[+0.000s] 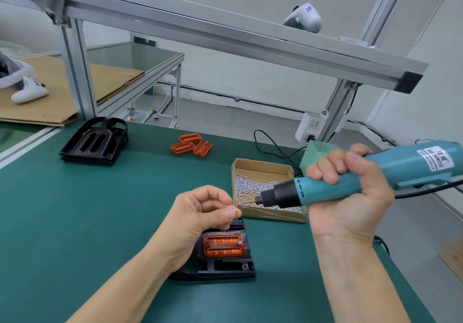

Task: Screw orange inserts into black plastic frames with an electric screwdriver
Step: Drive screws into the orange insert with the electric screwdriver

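Left hand (200, 212) pinches screw (235, 210), right hand (350, 192) grips screwdriver (363, 179) over screw box (263, 167), spare frames (94, 142) far left

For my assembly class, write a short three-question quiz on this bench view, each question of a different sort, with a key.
1. True or false: the right hand grips the electric screwdriver with its tip over the cardboard box of screws.
2. Multiple choice: what does the left hand pinch? A) an orange insert B) a small screw C) a cable
3. Fill in: loose orange inserts lying on the green mat number ___.

Key: 1 true. 2 B. 3 three; a fourth insert already sits in the black frame near the left hand, and more black frames are stacked at the far left.
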Demonstrator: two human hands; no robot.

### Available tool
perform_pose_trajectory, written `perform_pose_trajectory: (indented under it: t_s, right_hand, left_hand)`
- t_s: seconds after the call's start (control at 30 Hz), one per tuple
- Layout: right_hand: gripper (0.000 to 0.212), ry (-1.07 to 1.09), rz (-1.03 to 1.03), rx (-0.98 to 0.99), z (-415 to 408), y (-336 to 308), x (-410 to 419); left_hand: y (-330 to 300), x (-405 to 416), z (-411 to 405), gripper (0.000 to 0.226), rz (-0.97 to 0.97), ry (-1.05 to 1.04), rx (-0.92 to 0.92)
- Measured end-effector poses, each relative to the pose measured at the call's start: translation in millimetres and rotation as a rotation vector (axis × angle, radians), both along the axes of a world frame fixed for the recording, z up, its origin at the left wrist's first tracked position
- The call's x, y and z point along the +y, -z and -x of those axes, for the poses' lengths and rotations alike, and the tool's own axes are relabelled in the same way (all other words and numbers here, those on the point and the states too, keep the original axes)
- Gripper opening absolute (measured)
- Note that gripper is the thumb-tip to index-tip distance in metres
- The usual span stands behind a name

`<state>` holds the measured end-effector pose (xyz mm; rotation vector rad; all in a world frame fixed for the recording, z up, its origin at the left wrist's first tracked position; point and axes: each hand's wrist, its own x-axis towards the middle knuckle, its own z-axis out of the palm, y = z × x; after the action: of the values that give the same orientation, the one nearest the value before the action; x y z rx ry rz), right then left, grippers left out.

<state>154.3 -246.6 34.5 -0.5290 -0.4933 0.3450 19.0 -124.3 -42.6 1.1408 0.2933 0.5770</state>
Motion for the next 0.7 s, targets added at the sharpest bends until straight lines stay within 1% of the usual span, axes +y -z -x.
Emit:
perform_pose_trajectory:
  t_s: [0.23, 0.7]
  right_hand:
    - [0.015, -0.024, 0.021, -0.044, 8, -3, -1]
    - [0.015, -0.043, 0.047, -0.072, 12, -3, 1]
  left_hand:
    - [-1, -4, 7, 0.022, -0.016, -0.035, -0.014]
    - [-3, -6, 11, 0.017, -0.072, -0.031, -0.043]
